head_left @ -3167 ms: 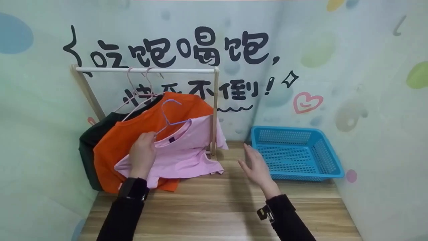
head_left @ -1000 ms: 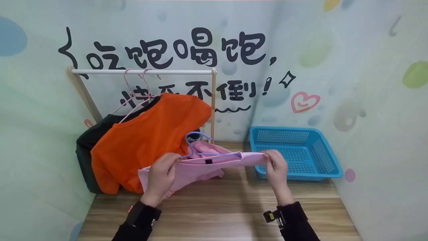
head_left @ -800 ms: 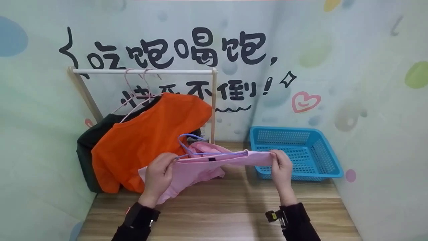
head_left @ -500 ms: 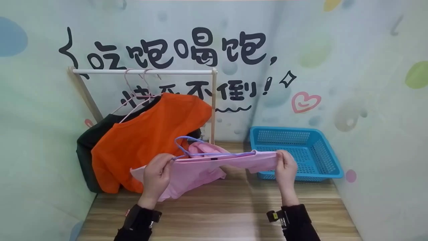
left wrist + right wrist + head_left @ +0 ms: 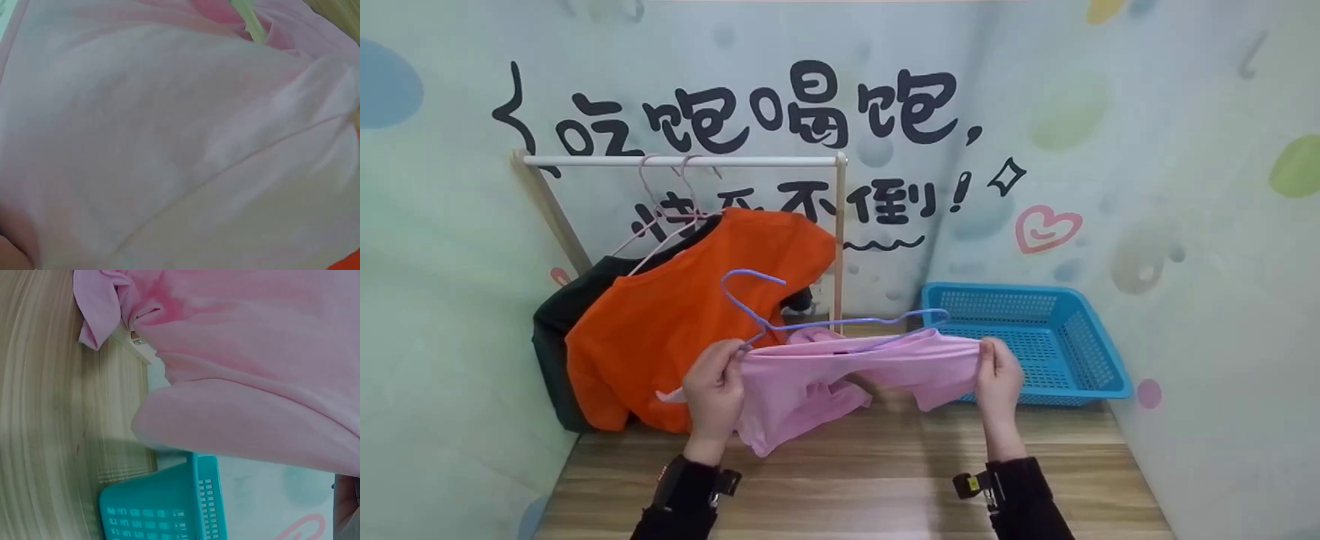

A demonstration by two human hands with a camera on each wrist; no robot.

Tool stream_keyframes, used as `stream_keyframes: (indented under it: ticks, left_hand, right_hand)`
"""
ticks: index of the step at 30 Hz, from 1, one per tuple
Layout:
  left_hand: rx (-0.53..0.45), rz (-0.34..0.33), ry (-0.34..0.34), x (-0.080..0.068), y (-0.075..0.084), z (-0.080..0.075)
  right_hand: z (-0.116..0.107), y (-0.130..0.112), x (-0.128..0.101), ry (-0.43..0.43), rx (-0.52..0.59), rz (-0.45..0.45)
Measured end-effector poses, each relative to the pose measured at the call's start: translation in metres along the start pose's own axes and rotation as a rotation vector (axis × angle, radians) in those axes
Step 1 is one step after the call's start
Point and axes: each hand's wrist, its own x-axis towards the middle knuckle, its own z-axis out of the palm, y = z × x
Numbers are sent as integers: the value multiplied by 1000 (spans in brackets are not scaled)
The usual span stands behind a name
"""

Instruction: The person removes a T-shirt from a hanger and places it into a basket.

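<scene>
A person's left hand [image 5: 712, 390] and right hand [image 5: 997, 375] each pinch an end of a pink shirt [image 5: 840, 371] held taut above the wooden table [image 5: 847, 480], the blue hanger [image 5: 810, 319] riding half free (best eased out slowly, fabric kept stretched).

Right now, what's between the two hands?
Head view: the pink shirt spans from the left hand to the right hand, both gripping it. The blue hanger rises just above it, half out.
</scene>
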Motion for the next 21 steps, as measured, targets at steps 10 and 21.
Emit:
stream_keyframes:
  ticks: [10, 21]
  left_hand:
    - [58, 59, -120, -1, 8, 14]
    - [145, 77, -234, -11, 7, 35]
  right_hand:
    - [-1, 3, -3, -233, 59, -52]
    - [-6, -4, 2, -462, 246, -284]
